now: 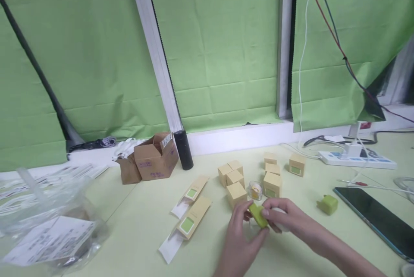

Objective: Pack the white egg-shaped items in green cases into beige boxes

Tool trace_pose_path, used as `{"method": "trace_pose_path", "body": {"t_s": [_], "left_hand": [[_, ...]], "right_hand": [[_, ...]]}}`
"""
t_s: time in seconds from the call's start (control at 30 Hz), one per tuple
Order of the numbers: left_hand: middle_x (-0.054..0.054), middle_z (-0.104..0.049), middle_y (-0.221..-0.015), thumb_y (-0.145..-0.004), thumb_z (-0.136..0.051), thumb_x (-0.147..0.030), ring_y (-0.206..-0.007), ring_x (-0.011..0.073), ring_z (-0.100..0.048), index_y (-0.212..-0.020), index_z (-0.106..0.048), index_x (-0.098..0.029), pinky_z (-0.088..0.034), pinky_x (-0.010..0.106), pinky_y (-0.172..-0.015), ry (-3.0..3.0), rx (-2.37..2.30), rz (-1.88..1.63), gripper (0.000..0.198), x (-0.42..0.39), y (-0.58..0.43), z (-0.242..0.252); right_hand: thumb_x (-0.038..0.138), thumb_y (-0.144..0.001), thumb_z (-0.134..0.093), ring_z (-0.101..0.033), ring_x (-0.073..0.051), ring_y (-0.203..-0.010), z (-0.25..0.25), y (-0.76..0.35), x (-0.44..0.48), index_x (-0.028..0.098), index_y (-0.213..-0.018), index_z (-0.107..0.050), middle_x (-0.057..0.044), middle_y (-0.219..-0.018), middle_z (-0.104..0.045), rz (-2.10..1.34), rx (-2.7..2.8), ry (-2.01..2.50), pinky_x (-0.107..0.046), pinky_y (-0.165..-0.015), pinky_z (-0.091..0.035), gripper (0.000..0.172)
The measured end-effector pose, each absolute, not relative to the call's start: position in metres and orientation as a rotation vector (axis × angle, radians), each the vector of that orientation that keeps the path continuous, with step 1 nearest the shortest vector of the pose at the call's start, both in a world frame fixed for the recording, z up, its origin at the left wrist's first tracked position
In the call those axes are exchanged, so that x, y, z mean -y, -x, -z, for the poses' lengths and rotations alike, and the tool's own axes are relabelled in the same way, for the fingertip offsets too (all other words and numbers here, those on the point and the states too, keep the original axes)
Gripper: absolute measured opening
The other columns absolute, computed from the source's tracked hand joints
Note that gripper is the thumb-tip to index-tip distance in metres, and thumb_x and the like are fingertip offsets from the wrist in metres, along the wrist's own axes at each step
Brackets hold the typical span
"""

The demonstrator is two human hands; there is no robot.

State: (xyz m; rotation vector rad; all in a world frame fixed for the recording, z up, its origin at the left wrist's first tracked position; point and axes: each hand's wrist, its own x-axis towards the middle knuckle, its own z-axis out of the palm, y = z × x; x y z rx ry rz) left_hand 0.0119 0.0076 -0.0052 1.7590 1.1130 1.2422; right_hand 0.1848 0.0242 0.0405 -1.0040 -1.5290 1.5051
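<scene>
A small lime-green block point(258, 215) with rounded edges is between my two hands. My left hand point(241, 239) grips its left side, with the thumb reaching underneath. The fingers of my right hand point(286, 215) pinch its right side. Something white point(280, 218) shows at my right palm; its kind is hidden. Just beyond my fingers stands a small clear container point(255, 191) with something yellowish inside. Several tan boxes point(236, 193) are grouped around it. To the right lies a similar green piece point(329, 204), with what looks like a prong on its left.
Two flat tan packets point(194, 216) lie left of my hands. Further back are an open cardboard box point(155, 158) and a black cylinder point(183, 149). Plastic bags point(54, 225) cover the left side. A phone point(375, 216) and a white power strip point(357, 160) with cables occupy the right.
</scene>
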Motion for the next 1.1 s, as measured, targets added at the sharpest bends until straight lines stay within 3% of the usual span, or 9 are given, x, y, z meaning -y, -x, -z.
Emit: {"method": "trace_pose_path", "body": {"t_s": [0.1, 0.2, 0.27, 0.4, 0.53, 0.67, 0.87, 0.93, 1.1], "left_hand": [[0.010, -0.061, -0.103, -0.069, -0.068, -0.035, -0.087, 0.0211, -0.058, -0.112, -0.050, -0.019, -0.046, 0.035, -0.080, -1.409, -0.989, -1.358, 0.049, -0.020, -0.012, 0.009], [0.008, -0.062, -0.096, -0.062, -0.074, -0.037, -0.082, 0.0192, -0.058, -0.102, -0.049, -0.018, -0.047, 0.032, -0.073, -1.069, -0.845, -1.415, 0.051, -0.028, -0.010, 0.010], [0.006, -0.062, -0.094, -0.067, -0.070, -0.035, -0.082, 0.0172, -0.059, -0.098, -0.050, -0.018, -0.046, 0.032, -0.076, -0.943, -0.740, -1.392, 0.041, -0.028, -0.007, 0.007], [0.005, -0.062, -0.093, -0.079, -0.058, -0.027, -0.079, 0.0141, -0.059, -0.096, -0.054, -0.016, -0.045, 0.032, -0.079, -0.824, -0.563, -1.328, 0.022, -0.023, -0.001, 0.000], [0.006, -0.062, -0.092, -0.082, -0.055, -0.024, -0.077, 0.0133, -0.059, -0.095, -0.055, -0.015, -0.045, 0.030, -0.077, -0.781, -0.529, -1.323, 0.016, -0.023, 0.001, -0.001], [0.007, -0.062, -0.097, -0.084, -0.052, -0.023, -0.078, 0.0139, -0.058, -0.097, -0.054, -0.014, -0.044, 0.031, -0.078, -0.796, -0.512, -1.300, 0.016, -0.023, 0.001, -0.001], [0.006, -0.062, -0.093, -0.084, -0.051, -0.022, -0.077, 0.0152, -0.059, -0.094, -0.054, -0.014, -0.044, 0.032, -0.078, -0.780, -0.535, -1.281, 0.014, -0.021, -0.002, -0.003], [0.007, -0.061, -0.094, -0.084, -0.051, -0.022, -0.078, 0.0157, -0.059, -0.094, -0.054, -0.014, -0.044, 0.032, -0.077, -0.788, -0.526, -1.271, 0.014, -0.021, -0.003, -0.003], [0.007, -0.061, -0.096, -0.083, -0.052, -0.021, -0.077, 0.0156, -0.058, -0.098, -0.054, -0.014, -0.044, 0.032, -0.077, -0.796, -0.518, -1.252, 0.017, -0.021, -0.004, -0.002]], "right_hand": [[0.024, -0.074, -0.060, -0.049, -0.011, -0.057, -0.025, -0.179, -0.026, 0.021, -0.089, -0.067, 0.002, -0.074, -0.060, -1.689, 1.045, 0.870, -0.023, -0.057, -0.044, 0.017], [0.012, -0.067, -0.056, -0.055, -0.011, -0.060, -0.007, -0.184, -0.037, 0.020, -0.074, -0.065, 0.000, -0.074, -0.062, -1.790, 0.632, 0.829, -0.022, -0.062, -0.049, 0.014], [0.011, -0.066, -0.055, -0.056, -0.011, -0.058, 0.003, -0.188, -0.043, 0.020, -0.067, -0.061, -0.001, -0.074, -0.063, -1.838, 0.517, 0.840, -0.021, -0.060, -0.051, 0.011], [0.014, -0.070, -0.054, -0.059, -0.008, -0.057, 0.010, -0.190, -0.046, 0.019, -0.087, -0.061, -0.004, -0.102, -0.066, -1.872, 0.453, 0.895, -0.021, -0.062, -0.053, 0.019], [0.020, -0.075, -0.047, -0.065, -0.016, -0.089, 0.008, -0.194, -0.046, 0.021, -0.092, -0.058, -0.005, -0.119, -0.061, -1.823, 0.463, 0.933, -0.026, -0.068, -0.055, 0.021], [0.024, -0.078, -0.040, -0.057, -0.019, -0.110, 0.006, -0.198, -0.047, 0.016, -0.101, -0.056, -0.010, -0.113, -0.063, -1.955, 0.382, 0.791, -0.027, -0.078, -0.054, 0.029], [0.013, -0.085, -0.043, -0.065, -0.015, -0.087, 0.009, -0.191, -0.048, 0.010, -0.103, -0.054, -0.012, -0.095, -0.066, -2.053, 0.303, 0.717, -0.021, -0.076, -0.054, 0.022], [0.024, -0.089, -0.047, -0.065, -0.012, -0.073, 0.011, -0.188, -0.047, 0.012, -0.097, -0.057, -0.008, -0.084, -0.066, -2.027, 0.411, 0.725, -0.019, -0.068, -0.054, 0.018], [0.058, -0.084, -0.045, -0.043, -0.005, -0.042, 0.017, -0.187, -0.047, 0.016, -0.074, -0.060, 0.002, -0.063, -0.055, -1.929, 0.643, 0.768, -0.015, -0.040, -0.042, 0.046]]}}
